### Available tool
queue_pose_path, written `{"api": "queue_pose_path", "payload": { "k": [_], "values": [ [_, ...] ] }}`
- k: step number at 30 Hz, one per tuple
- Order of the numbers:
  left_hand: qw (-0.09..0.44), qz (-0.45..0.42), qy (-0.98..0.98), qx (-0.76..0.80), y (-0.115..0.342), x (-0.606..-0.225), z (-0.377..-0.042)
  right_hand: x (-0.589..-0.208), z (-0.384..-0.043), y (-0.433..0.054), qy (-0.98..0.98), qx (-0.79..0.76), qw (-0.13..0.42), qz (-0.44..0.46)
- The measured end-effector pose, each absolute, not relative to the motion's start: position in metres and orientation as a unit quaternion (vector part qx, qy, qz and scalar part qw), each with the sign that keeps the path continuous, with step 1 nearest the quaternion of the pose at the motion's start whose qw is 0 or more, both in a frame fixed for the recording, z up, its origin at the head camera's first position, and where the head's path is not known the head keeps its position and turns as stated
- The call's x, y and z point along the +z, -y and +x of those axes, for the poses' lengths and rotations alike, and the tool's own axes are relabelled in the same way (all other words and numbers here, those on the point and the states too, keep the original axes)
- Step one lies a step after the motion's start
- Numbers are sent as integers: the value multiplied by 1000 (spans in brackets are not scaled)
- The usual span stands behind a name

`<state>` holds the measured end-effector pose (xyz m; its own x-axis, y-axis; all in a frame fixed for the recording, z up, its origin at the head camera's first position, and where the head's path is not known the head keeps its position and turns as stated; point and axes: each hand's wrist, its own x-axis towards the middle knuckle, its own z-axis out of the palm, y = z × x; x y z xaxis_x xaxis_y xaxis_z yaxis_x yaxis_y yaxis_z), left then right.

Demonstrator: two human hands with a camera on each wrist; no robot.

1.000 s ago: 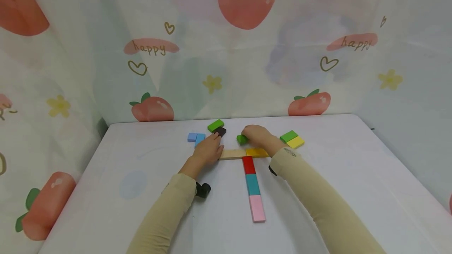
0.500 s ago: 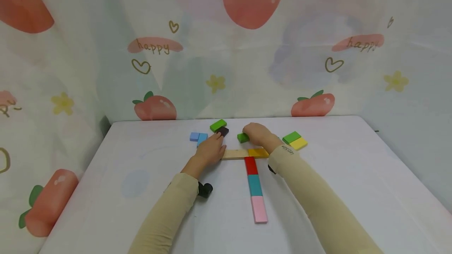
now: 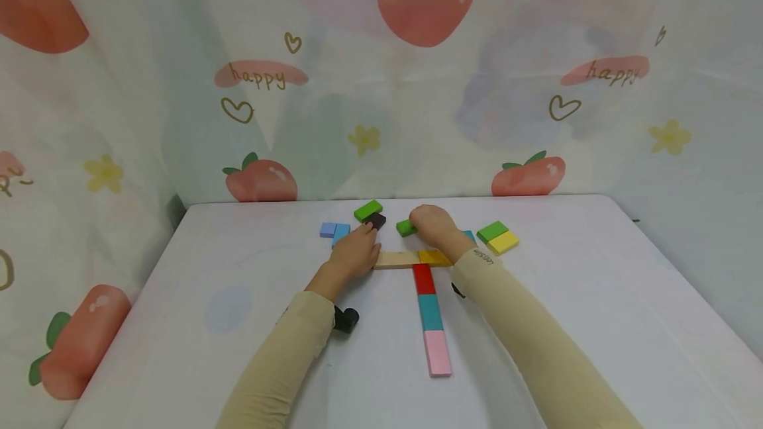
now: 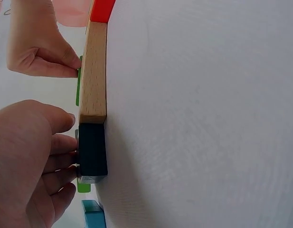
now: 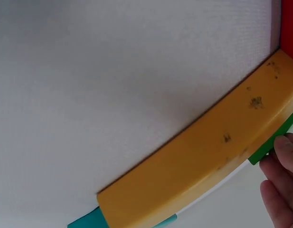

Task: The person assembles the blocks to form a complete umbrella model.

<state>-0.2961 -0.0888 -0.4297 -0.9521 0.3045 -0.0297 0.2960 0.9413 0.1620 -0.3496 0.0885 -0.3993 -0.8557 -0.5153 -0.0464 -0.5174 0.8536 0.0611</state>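
My right hand (image 3: 434, 225) pinches a small green block (image 3: 406, 228) beyond the row of blocks; the right wrist view shows its thumb and fingers on that block's edge. At the row's left end, my left hand (image 3: 356, 250) has its fingers loosely bent. In the left wrist view, its fingertips lie close behind a dark block (image 4: 92, 151); whether they touch it is unclear. That block meets the end of a plain wooden block (image 3: 397, 260). A yellow-orange block (image 3: 433, 257) continues the row. Below it runs a line of red (image 3: 424, 279), teal (image 3: 430, 312) and pink (image 3: 438, 353) blocks.
Near the left fingertips lie a dark brown block (image 3: 376, 220) and a green block (image 3: 367, 210). Two blue blocks (image 3: 341, 233) sit further left. To the right are a green block (image 3: 491, 232), a yellow block (image 3: 503, 242) and a partly hidden teal block (image 3: 469, 236).
My right hand has moved the pinched green block slightly left and away from me. The teal block behind the right wrist has come into view. My left hand stays about where it was.
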Motion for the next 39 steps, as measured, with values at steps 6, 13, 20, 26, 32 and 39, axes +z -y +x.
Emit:
{"api": "queue_pose_path", "payload": {
  "k": [6,13,20,26,32,39],
  "values": [
    [25,158,-984,76,88,-432,-298,-397,-353,-86,-965,25,15,-262],
    [18,158,-984,77,89,-434,-297,-395,-352,-79,-967,-11,66,-244],
    [14,161,-984,73,90,-434,-296,-397,-353,-73,-965,-1,81,-250],
    [13,161,-984,74,90,-432,-298,-397,-355,-66,-964,4,99,-247],
    [14,161,-984,76,90,-433,-298,-397,-359,-61,-966,6,115,-230],
    [20,158,-984,77,90,-432,-298,-400,-363,-58,-966,11,107,-233]
  ]
}}
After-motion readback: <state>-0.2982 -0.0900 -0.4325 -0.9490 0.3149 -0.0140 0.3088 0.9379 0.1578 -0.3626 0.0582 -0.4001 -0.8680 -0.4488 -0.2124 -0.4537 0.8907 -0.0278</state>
